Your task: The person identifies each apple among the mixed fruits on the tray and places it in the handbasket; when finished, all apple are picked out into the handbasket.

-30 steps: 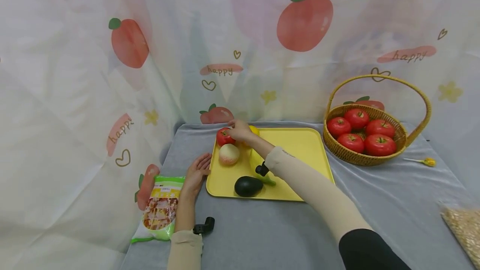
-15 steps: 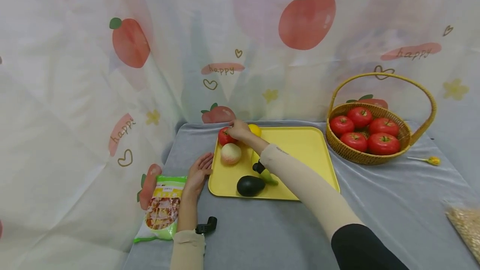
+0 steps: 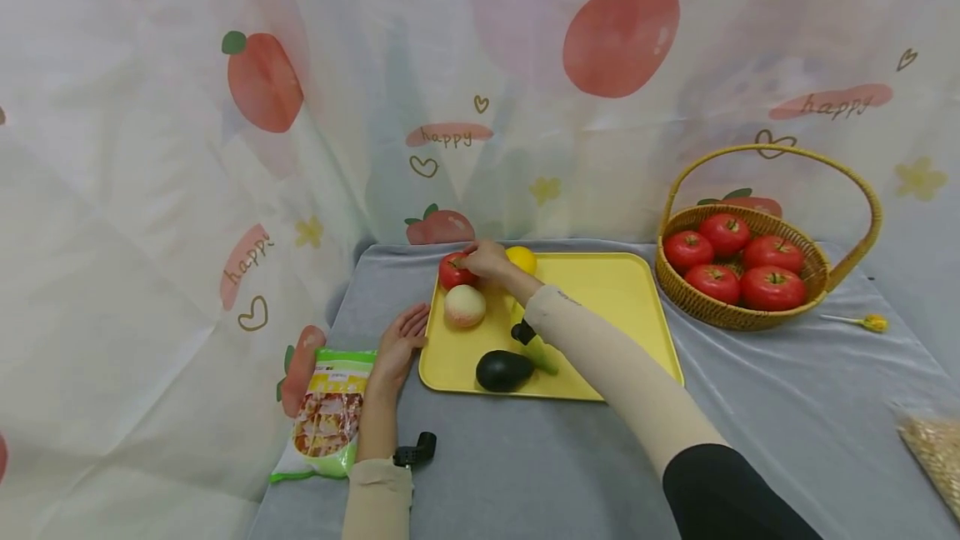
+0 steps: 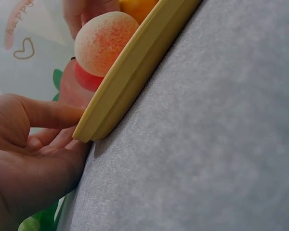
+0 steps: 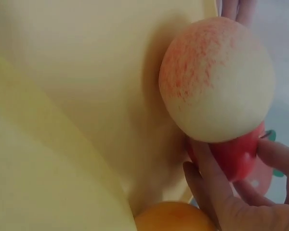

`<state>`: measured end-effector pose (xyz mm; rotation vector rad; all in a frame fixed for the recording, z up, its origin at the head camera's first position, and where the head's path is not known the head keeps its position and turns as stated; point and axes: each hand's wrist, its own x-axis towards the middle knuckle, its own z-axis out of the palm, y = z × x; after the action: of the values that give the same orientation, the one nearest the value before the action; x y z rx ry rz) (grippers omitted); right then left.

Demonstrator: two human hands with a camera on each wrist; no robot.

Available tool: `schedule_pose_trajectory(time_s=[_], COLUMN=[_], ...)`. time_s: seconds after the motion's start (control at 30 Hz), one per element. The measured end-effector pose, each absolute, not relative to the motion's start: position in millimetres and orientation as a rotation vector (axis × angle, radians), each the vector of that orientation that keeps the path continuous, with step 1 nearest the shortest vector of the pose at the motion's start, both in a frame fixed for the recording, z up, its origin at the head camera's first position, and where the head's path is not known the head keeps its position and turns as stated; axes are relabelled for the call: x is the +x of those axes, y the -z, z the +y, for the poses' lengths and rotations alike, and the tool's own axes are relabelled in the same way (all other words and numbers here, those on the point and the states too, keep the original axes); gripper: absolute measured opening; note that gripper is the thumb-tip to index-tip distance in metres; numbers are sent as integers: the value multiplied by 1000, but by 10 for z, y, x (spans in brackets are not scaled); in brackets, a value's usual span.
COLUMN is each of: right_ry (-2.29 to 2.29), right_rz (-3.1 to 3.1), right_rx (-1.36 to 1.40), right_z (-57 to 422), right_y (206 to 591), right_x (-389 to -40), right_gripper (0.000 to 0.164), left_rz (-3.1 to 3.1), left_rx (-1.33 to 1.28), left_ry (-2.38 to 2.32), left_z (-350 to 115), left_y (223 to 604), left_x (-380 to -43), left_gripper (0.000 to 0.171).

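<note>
My right hand grips a red tomato in the tray's back left corner. Fingers and thumb sit on both sides of the tomato in the right wrist view, where a pale peach partly covers it. At the left edge of the yellow tray, my left hand has its fingers extended, and its thumb touches the rim. A yellow lemon lies beside the right hand. Toward the front are a dark avocado and a banana, partly hidden by the right forearm.
A wicker basket with several tomatoes stands to the right of the tray, a small yellow flower near it. A green and white food bag lies by the left forearm. At the far right edge is a bag of grains.
The head view has shifted slightly, so everything appears a little further right. Both hands stay in place, the right at the tomato and the left at the tray's edge.
</note>
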<state>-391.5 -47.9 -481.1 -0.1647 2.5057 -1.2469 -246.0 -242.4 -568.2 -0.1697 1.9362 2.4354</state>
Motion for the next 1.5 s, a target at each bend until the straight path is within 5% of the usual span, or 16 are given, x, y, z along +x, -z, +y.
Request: schedule_pose_trajectory(time_s=[1.5], right_ry=[1734], right_rz=[2296], right_rx=[-121], right_z=[-101], right_y=[4446], right_x=[-3663], right_gripper=[42], left_rz=[1909], left_rx=[-142], left_ry=[-2459], left_z=[-2400], left_y=[5643], left_x=[-2445], left_gripper=[73])
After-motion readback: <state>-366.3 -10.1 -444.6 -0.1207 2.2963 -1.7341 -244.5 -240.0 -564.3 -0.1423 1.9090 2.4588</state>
